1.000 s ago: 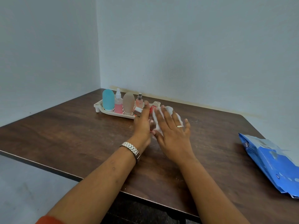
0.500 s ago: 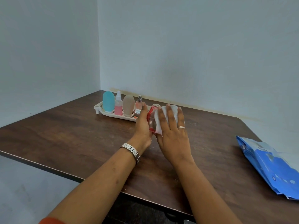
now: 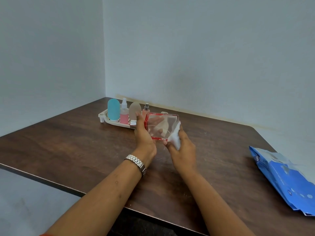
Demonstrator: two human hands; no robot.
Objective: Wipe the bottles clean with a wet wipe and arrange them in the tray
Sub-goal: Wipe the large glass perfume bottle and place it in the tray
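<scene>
Spanning the view, the dark wooden table (image 3: 68,147) carries a blue wet-wipe pack (image 3: 286,181) at its right edge and a white tray (image 3: 109,120) towards the back, where four bottles (image 3: 113,109) already stand upright. The square clear bottle (image 3: 160,125) with red edges is held just in front of the tray's right end, its broad face now bare; half a second ago the right hand lay flat over it. The left hand (image 3: 143,135) grips the capped end. The right hand (image 3: 183,149) has slid to the lower right edge, pinching the bunched wet wipe (image 3: 175,137) there. That face looks done; the edges likely remain before traying.
</scene>
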